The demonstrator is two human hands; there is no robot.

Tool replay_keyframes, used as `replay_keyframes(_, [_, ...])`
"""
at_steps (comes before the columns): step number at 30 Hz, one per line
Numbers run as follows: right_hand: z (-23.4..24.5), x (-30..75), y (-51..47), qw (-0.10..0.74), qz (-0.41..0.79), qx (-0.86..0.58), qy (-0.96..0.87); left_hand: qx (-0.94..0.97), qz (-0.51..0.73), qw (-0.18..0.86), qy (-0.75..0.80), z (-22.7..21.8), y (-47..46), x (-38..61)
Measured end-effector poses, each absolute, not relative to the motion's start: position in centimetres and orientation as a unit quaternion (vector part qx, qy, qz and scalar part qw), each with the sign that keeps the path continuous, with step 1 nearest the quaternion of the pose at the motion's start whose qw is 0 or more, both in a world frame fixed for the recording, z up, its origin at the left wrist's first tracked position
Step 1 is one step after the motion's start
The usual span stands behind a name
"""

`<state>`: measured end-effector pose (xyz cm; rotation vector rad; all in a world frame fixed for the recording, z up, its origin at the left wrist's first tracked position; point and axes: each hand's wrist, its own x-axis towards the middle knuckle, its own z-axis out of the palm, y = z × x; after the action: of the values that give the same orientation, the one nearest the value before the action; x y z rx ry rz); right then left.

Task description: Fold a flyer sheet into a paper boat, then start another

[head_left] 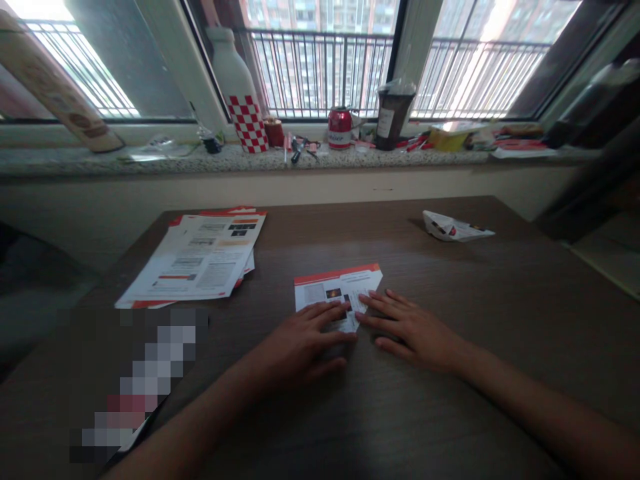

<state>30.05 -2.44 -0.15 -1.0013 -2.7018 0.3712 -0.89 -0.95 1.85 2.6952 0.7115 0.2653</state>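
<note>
A folded printed leaflet (336, 288) with an orange top edge lies on the brown wooden table (500, 313) in front of me. My left hand (300, 341) lies flat on its lower left part, fingers stretched out. My right hand (407, 328) also lies flat, fingers spread, with its fingertips pressing the leaflet's lower right corner. The fingertips of both hands nearly meet over the paper. Neither hand grips anything.
A stack of similar leaflets (200, 257) lies at the left. A folded paper shape (455, 227) sits at the far right. The stone window sill (125, 160) carries a checked bottle (240, 93), a red can (340, 128), a dark cup (393, 117) and small clutter.
</note>
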Motion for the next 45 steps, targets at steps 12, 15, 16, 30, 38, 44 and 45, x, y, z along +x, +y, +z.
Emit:
replay_keyframes(12, [-1.3,33.3,1.9,0.101,0.048,-0.461,-0.881,0.935,0.077,0.201,0.281,2.3,-1.1,-0.8])
replay_keyframes(15, [-1.7,33.2,1.8,0.106,0.037,-0.464,-0.878,0.936,0.081,0.201,0.279,2.2,-1.1,-0.7])
replay_keyframes(16, [-1.8,33.2,1.7,0.108,0.034,-0.464,-0.878,0.937,0.079,0.198,0.275,2.1,-1.2,-0.7])
replay_keyframes(30, [0.0,29.5,1.0,0.091,0.027,-0.359,-0.928,0.943,0.062,0.156,0.287,2.0,-1.4,-0.2])
replay_keyframes(38, [-1.1,28.1,1.3,0.076,0.092,-0.340,-0.933,0.950,0.064,0.145,0.267,1.4,-1.4,-0.5])
replay_keyframes(44, [-1.0,27.7,1.4,0.085,0.087,-0.358,-0.926,0.945,0.080,0.162,0.273,1.8,-1.4,-0.6])
replay_keyframes(45, [-1.0,27.6,1.4,0.086,0.083,-0.362,-0.924,0.944,0.085,0.164,0.273,1.8,-1.4,-0.6])
